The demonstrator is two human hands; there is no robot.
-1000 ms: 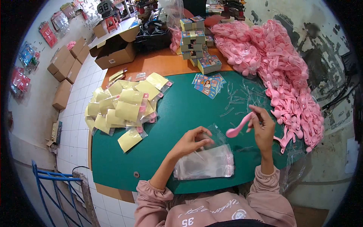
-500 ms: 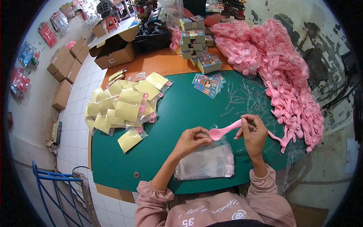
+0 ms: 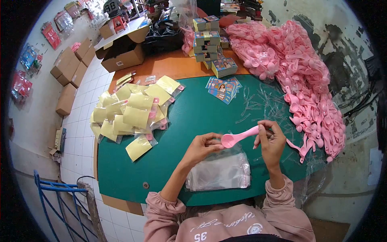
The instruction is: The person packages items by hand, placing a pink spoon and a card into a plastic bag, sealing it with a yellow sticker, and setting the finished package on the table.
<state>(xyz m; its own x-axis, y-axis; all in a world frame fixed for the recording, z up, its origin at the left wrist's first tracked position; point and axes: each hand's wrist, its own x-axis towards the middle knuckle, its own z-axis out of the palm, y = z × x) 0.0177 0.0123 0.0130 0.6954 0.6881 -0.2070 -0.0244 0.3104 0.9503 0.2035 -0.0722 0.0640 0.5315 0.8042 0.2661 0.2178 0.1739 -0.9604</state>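
Observation:
A pink plastic measuring spoon (image 3: 241,136) is held above the table, its bowl to the left and its handle rising to the right. My right hand (image 3: 272,141) pinches the handle end between thumb and fingers. At the bowl's left rim, the fingers of my left hand (image 3: 204,148) are closed; part of their contact is hidden. Just below lies a stack of clear plastic bags (image 3: 219,172), with some clear film showing behind the spoon.
Bags with yellow cards (image 3: 139,116) and pink spoons are heaped on the left of the green table (image 3: 193,115). Several printed cards (image 3: 223,89) lie near bundled card stacks (image 3: 223,67). At right are clear plastic strips (image 3: 262,103) and a large pile of pink spoons (image 3: 300,64).
The spoon and my left hand have shifted slightly left and up. My right hand keeps its pinch on the handle, almost in place.

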